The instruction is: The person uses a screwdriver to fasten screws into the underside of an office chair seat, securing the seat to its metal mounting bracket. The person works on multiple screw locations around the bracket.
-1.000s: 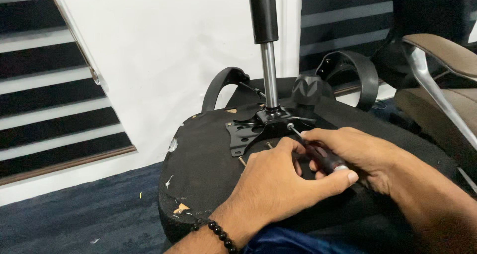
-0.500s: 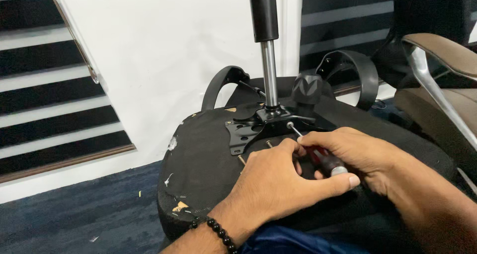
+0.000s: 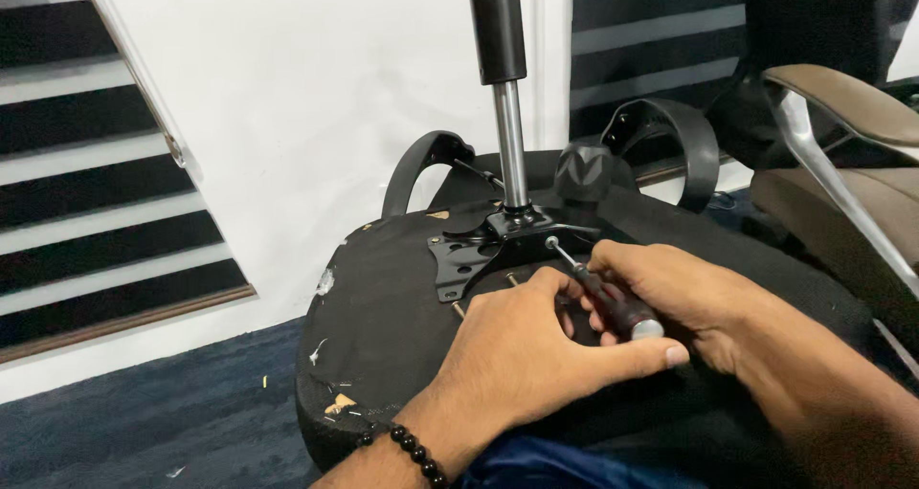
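Right hand [image 3: 699, 302] fingers wrapped round black-handled metal screwdriver [image 3: 603, 293], tip at black steel mounting plate [image 3: 479, 255]; left hand [image 3: 531, 355] fingers curled, steadying shaft; handle looks rigid, grippy; hold mid-handle.

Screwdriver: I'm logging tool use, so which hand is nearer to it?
Right. The right hand grips the screwdriver by its handle; the left hand lies beside it, fingers against the shaft.
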